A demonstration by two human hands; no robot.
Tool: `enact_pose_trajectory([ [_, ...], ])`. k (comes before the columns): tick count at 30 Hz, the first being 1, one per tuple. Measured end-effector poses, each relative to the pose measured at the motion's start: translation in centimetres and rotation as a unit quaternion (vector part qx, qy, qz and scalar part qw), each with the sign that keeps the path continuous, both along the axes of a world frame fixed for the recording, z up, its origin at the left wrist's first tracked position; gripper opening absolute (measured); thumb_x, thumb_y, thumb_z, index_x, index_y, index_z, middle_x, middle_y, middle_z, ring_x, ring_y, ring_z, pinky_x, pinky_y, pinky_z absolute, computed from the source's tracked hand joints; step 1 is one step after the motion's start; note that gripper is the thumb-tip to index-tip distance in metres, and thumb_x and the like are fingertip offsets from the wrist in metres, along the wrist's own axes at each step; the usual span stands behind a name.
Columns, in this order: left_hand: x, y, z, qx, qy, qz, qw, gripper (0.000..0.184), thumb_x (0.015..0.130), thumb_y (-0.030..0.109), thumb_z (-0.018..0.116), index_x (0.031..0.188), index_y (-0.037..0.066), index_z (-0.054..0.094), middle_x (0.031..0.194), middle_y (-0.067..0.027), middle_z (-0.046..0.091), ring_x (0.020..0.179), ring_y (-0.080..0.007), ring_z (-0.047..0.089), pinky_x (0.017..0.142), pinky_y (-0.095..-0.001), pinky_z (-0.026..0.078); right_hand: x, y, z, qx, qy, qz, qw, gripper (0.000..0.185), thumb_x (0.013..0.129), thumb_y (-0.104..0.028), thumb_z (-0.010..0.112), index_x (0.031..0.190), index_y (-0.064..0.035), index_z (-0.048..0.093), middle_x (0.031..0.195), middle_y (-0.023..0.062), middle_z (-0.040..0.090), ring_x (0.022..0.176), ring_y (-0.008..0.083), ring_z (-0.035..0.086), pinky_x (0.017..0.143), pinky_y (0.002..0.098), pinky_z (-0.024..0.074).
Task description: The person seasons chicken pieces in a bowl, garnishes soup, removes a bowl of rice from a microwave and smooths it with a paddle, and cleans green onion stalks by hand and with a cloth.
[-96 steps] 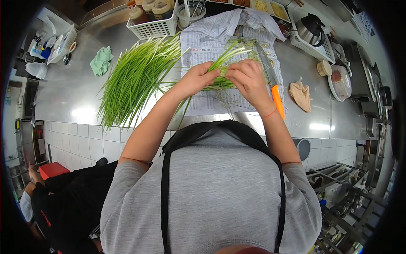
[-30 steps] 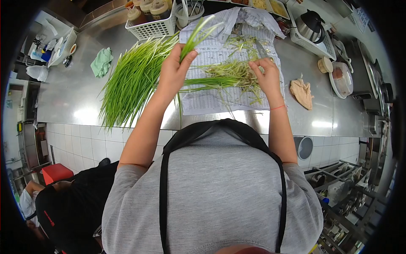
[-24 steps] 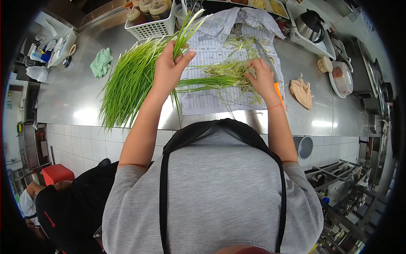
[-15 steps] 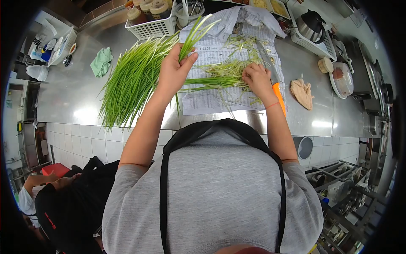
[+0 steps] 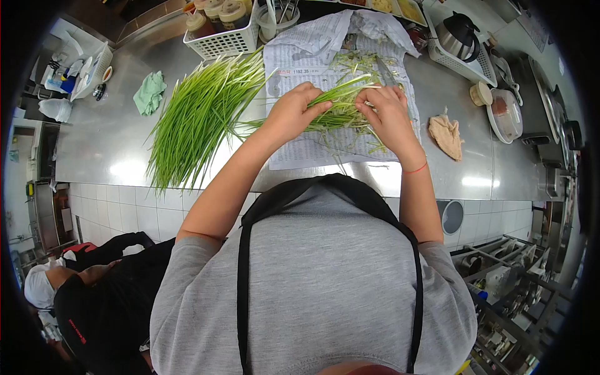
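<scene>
Over the newspaper [image 5: 300,155], my left hand [image 5: 292,112] is closed round a small bunch of chives [image 5: 340,95], white ends pointing right. The fingers of my right hand [image 5: 389,119] pinch at those pale ends. Loose trimmings [image 5: 357,62] and more green stalks lie on the paper beneath and beyond both hands. A knife blade [image 5: 385,74] shows just past my right hand; its handle is hidden. To the left, a large pile of chives [image 5: 203,119] spreads over the steel counter, its pale ends by the paper.
A green cloth [image 5: 150,92] lies left of the pile, a beige cloth [image 5: 445,136] right of the paper. Behind are a white basket of bottles [image 5: 225,44] and a jug [image 5: 459,37] in another basket. A person in black [image 5: 112,306] is at lower left.
My left hand has come right and nearer with its chives, off the big pile's edge, to meet my right hand. The knife's orange handle is now covered. The person behind has shifted.
</scene>
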State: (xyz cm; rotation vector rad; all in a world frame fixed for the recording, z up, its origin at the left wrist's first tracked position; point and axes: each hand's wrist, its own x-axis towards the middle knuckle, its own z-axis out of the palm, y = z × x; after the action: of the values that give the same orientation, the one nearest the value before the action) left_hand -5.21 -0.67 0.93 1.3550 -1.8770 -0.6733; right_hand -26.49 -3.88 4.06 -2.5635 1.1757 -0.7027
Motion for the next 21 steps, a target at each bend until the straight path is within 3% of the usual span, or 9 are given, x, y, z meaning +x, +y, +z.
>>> enact_pose_trajectory([
  [1, 0.0, 0.0, 0.0, 0.0, 0.0, 0.0, 1.0, 0.025, 0.084, 0.025, 0.058, 0.086, 0.0, 0.059, 0.078, -0.012, 0.052, 0.07, -0.0278, 0.054, 0.062, -0.0351, 0.041, 0.0, 0.0, -0.1, 0.002, -0.001, 0.0, 1.0, 0.007, 0.083, -0.016, 0.057, 0.084, -0.0098, 0.055, 0.084, 0.0035, 0.056, 0.09, 0.022, 0.052, 0.098, 0.046, 0.0257],
  [3, 0.0, -0.1, -0.1, 0.143, 0.114, -0.016, 0.983, 0.025, 0.084, 0.025, 0.06, 0.088, 0.0, 0.061, 0.072, -0.0098, 0.055, 0.064, -0.0187, 0.052, 0.06, -0.031, 0.041, 0.1, 0.1, -0.2, 0.003, -0.001, 0.001, 1.0, 0.007, 0.083, -0.017, 0.057, 0.083, -0.0102, 0.056, 0.083, 0.0039, 0.057, 0.09, 0.0222, 0.052, 0.098, 0.0477, 0.0261],
  [9, 0.1, -0.2, -0.8, 0.193, 0.198, -0.05, 0.96, 0.025, 0.085, 0.024, 0.06, 0.09, 0.0, 0.063, 0.065, -0.0015, 0.058, 0.061, -0.0076, 0.047, 0.057, -0.0254, 0.039, 0.8, 0.6, -0.2, -0.018, -0.022, 0.012, 1.0, 0.008, 0.081, -0.016, 0.06, 0.087, -0.0123, 0.058, 0.084, 0.0021, 0.056, 0.091, 0.0214, 0.052, 0.099, 0.0482, 0.0245],
  [14, 0.0, 0.0, -0.7, 0.219, 0.213, -0.052, 0.951, 0.023, 0.085, 0.023, 0.059, 0.09, 0.001, 0.064, 0.07, 0.0001, 0.059, 0.064, -0.0065, 0.049, 0.059, -0.0231, 0.04, 1.2, 1.0, -0.8, -0.102, -0.024, 0.057, 0.993, 0.014, 0.075, -0.015, 0.064, 0.089, -0.0158, 0.062, 0.09, -0.0016, 0.055, 0.096, 0.0187, 0.05, 0.102, 0.0486, 0.0221],
  [19, 0.1, -0.1, -0.3, 0.244, 0.253, -0.058, 0.934, 0.023, 0.085, 0.023, 0.059, 0.088, 0.001, 0.063, 0.072, 0.0006, 0.06, 0.067, -0.0065, 0.051, 0.062, -0.0219, 0.041, 1.3, 0.8, -0.6, -0.087, -0.05, 0.086, 0.991, 0.011, 0.075, -0.014, 0.064, 0.085, -0.0142, 0.062, 0.092, -0.0009, 0.056, 0.095, 0.0192, 0.051, 0.1, 0.0465, 0.0264],
  [21, 0.4, 0.0, 0.1, 0.248, 0.212, -0.065, 0.943, 0.024, 0.086, 0.023, 0.058, 0.091, 0.0, 0.062, 0.074, 0.0005, 0.06, 0.07, -0.0064, 0.052, 0.065, -0.0214, 0.041, 1.3, 0.8, -0.6, -0.088, -0.076, 0.106, 0.988, 0.011, 0.075, -0.013, 0.063, 0.085, -0.0135, 0.061, 0.092, -0.0007, 0.056, 0.094, 0.0196, 0.051, 0.099, 0.045, 0.0286],
])
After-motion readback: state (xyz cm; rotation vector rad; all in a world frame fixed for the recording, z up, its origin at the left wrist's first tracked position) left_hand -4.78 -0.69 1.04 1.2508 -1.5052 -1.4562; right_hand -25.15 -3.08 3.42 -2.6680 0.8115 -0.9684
